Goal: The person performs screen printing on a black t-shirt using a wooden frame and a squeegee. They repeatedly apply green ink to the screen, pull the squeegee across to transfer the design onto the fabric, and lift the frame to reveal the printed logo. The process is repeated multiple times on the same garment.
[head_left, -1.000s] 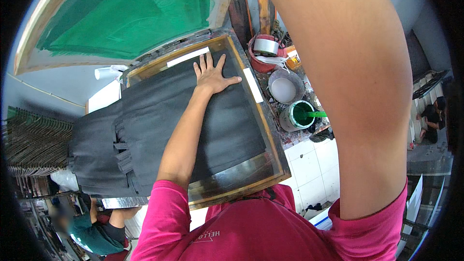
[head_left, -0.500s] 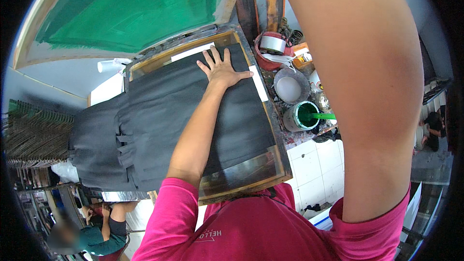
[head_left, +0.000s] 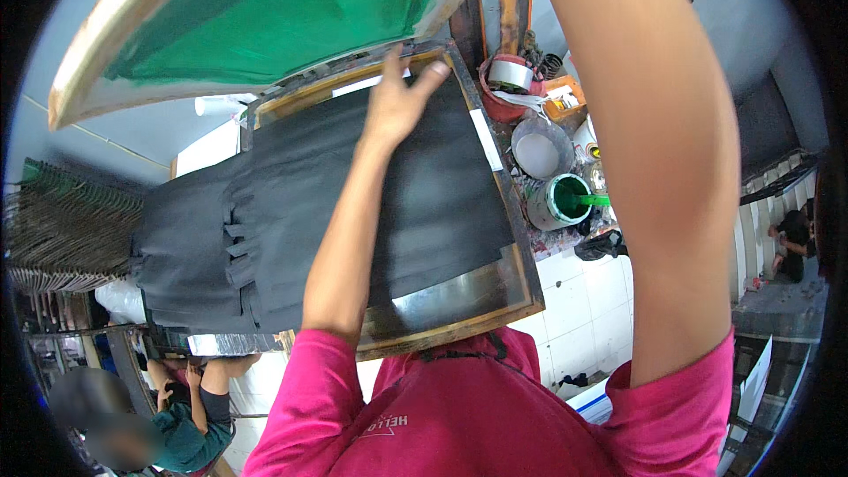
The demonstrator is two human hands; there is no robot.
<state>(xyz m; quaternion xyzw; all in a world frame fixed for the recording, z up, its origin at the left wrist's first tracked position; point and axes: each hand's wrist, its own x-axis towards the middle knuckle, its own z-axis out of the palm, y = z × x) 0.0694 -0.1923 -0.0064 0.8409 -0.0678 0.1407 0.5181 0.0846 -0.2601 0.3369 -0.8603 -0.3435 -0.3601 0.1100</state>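
Black fabric (head_left: 437,203) lies over the wood-edged board (head_left: 459,329), beneath my left hand (head_left: 396,110), its thumb and fingers apart, holding nothing I can see; whether it touches anything, I cannot tell. My right arm (head_left: 667,177) extends past the top, so I cannot tell the right hand's hold. Beyond tilts a green-meshed screen (head_left: 283,22); right of the board stands a tub (head_left: 541,210) with green contents.

Screen-printing workshop, by the look: wood-framed screen (head_left: 283,22) stained green, tilted up; black sheets (head_left: 442,203) spread on framed board (head_left: 464,299); open pot of green paint (head_left: 558,201) on colour-spattered desk (head_left: 556,242).
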